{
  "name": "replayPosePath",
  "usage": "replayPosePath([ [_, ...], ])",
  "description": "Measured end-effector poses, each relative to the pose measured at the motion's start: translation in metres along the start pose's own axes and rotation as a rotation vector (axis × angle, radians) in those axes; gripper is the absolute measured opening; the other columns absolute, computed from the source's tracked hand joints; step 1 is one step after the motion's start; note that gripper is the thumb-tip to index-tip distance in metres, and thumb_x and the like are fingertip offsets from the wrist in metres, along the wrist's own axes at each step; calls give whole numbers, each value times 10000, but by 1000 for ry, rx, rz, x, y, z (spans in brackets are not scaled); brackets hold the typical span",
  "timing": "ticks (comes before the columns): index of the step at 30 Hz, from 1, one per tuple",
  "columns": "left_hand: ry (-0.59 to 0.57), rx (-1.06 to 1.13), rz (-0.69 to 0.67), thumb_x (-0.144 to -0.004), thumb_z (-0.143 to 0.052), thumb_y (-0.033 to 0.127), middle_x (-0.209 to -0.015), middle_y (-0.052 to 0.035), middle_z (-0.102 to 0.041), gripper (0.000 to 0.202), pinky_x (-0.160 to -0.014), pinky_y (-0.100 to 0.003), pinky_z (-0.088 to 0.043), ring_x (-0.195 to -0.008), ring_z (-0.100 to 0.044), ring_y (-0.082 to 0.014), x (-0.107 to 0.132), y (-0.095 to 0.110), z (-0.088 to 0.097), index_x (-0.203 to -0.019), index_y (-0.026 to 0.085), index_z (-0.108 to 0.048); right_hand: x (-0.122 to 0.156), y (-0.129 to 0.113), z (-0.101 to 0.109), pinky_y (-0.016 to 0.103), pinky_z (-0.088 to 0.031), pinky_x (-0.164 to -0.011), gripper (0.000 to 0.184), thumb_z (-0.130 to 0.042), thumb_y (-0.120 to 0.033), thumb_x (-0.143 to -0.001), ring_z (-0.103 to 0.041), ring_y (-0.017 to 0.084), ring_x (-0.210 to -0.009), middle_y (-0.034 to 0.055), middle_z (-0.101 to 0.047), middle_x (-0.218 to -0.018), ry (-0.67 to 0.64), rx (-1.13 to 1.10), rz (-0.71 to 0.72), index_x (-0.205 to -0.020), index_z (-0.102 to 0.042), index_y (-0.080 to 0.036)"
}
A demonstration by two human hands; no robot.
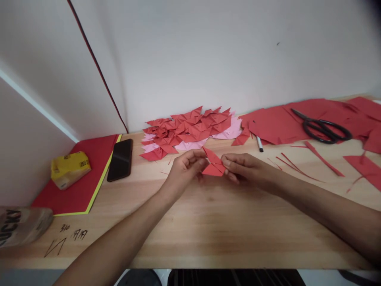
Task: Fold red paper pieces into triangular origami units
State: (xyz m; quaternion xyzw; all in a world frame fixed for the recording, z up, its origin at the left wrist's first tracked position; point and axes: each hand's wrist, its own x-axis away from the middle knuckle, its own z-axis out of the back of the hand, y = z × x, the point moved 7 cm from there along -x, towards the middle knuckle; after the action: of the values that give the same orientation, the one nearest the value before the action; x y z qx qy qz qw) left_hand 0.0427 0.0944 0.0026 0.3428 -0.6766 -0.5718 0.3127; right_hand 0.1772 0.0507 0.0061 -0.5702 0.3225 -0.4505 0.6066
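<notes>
Over the middle of the wooden table [202, 230] a folded piece of red paper [214, 167] is held up between both hands. My right hand [242, 167] pinches its right corner between thumb and fingers. On the other side, my left hand [189, 165] has its fingers bent, with thumb and forefinger closed at the paper's left edge. The paper shows crossing creases and pointed ends. Behind it lies a pile of similar folded pieces [190, 129], mostly red with some pink ones underneath.
Black-handled scissors [323, 129] rest on flat red sheets [276, 123] at the back right. A marker [259, 143] and thin red strips [324, 159] lie nearby. To the left are a phone [120, 160], a yellow packet [70, 169] on a red folder [89, 171], and a bottle [25, 225].
</notes>
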Motion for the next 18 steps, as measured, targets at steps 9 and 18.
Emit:
replayPosePath([
  [9,-184,97,0,-710,-790,286,-964,-49,-668,242,-808,-291,-503,-827,-663,-154,4,1,-18,-866,157,-657,7,21,-34,232,-168,-436,380,-593,-531,-833,-339,66,-454,-52,-463,-545,-179,-555,-239,-734,-461,-189],
  [18,-135,90,43,-727,-775,339,-709,-25,-672,262,-711,-266,-491,-688,-631,-138,9,4,-21,-850,133,-669,2,20,-20,232,-242,-439,434,-517,-600,-850,-387,78,-465,-31,-509,-570,-137,-189,-142,-776,-542,-173],
])
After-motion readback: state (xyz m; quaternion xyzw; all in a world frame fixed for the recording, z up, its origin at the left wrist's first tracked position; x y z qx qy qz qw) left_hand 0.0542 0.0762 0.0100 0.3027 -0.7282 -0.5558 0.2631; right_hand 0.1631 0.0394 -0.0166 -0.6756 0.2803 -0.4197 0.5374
